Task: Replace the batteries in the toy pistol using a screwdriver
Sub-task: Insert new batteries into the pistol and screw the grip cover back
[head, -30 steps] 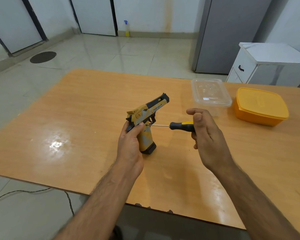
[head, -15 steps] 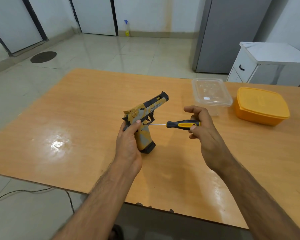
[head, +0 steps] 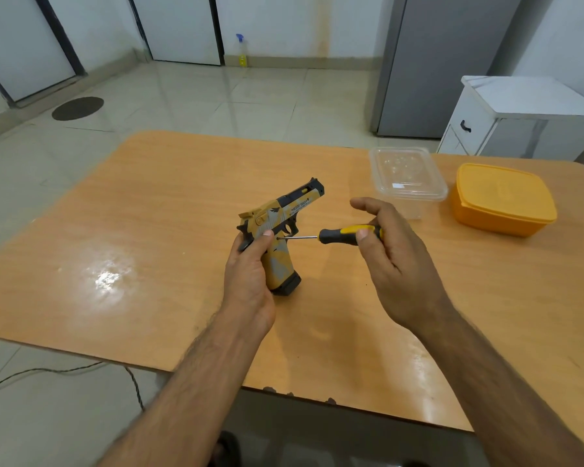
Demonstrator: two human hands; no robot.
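Note:
A yellow, grey and black toy pistol (head: 285,215) stands on its grip base on the wooden table (head: 149,203), barrel tilted up to the right. My left hand (head: 250,274) grips the back of its handle, thumb up on the frame. My right hand (head: 391,254) pinches the black and yellow handle of a screwdriver (head: 338,234) between thumb and fingers. The screwdriver lies level, and its metal tip meets the pistol's side just below the trigger guard.
A clear plastic container (head: 407,178) and an orange lidded box (head: 503,198) sit at the table's far right. Behind are a white cabinet (head: 520,119) and a grey fridge (head: 442,62). A cable (head: 48,372) runs on the floor at the near left.
My right hand's fingers have shifted along the screwdriver handle, turning it, while the tip stays at the same spot on the pistol. The left hand keeps its hold.

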